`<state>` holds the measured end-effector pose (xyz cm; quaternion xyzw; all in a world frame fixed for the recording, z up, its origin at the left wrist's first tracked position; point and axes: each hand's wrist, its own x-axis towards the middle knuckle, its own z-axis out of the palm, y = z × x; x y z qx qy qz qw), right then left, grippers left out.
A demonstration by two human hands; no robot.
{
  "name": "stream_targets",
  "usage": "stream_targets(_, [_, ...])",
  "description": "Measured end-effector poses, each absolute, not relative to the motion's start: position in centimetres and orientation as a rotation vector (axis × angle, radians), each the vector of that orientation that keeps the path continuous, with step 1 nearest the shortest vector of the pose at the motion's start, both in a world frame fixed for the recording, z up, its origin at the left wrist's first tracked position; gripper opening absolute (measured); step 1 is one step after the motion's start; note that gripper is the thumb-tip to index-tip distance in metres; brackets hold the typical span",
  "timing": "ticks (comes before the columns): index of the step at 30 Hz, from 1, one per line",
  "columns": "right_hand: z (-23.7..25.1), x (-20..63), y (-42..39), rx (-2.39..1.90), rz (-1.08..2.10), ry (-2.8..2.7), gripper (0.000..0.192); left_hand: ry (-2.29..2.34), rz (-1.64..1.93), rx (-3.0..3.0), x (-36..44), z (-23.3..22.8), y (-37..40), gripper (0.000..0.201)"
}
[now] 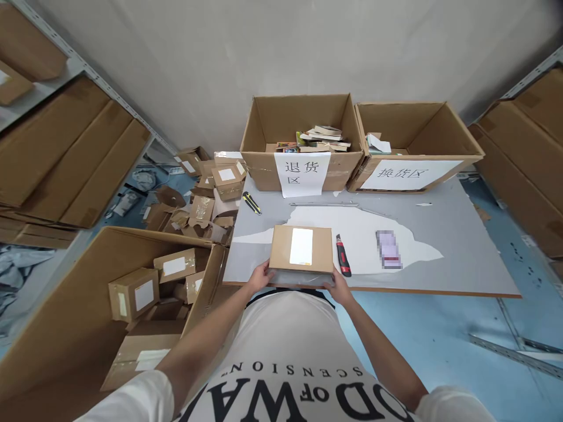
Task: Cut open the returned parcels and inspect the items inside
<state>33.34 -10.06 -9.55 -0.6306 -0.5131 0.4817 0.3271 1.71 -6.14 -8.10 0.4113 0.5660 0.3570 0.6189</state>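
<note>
A flat brown cardboard parcel [301, 249] with a white label on top sits at the near edge of the grey table [461, 246]. My left hand [259, 276] grips its near left corner, and my right hand [338, 286] grips its near right corner. A red-and-black box cutter [343, 256] lies on the table just right of the parcel, close to my right hand.
Two open cartons with paper signs stand at the table's back: one [301, 140] holding books, one [413, 146] nearly bare. A yellow cutter [252, 203] and a blurred small item [389, 249] lie on the table. A big carton [88, 305] of parcels stands left. Flattened cardboard fills the shelves.
</note>
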Motion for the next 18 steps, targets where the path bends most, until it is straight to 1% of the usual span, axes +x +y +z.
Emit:
stream_targets(3, [-9.4,31.9,-9.6,-1.709,1.205,-1.312,0.067,1.348,0.784,0.992,2.2,-8.6,-5.9,0.054])
stream_targets(6, [-9.1,31.3,-9.1,-1.706,1.194,-1.235,0.060,1.364,0.794,1.009,2.7,-8.6,-5.7,0.052])
stream_targets(10, [-8.1,32.1,-8.4,-1.678,1.194,-1.295,0.053,1.371,0.815,1.048,2.7,-7.6,-5.3,0.049])
stream_targets(14, [-5.4,33.3,-6.3,-1.722,1.156,-1.393,0.049,1.381,0.822,1.109,2.3,-5.4,-4.4,0.046])
stream_targets(18, [-1.6,33.9,-3.5,-1.878,0.965,-1.561,0.049,1.479,0.759,1.368,2.2,-2.9,-3.7,0.047])
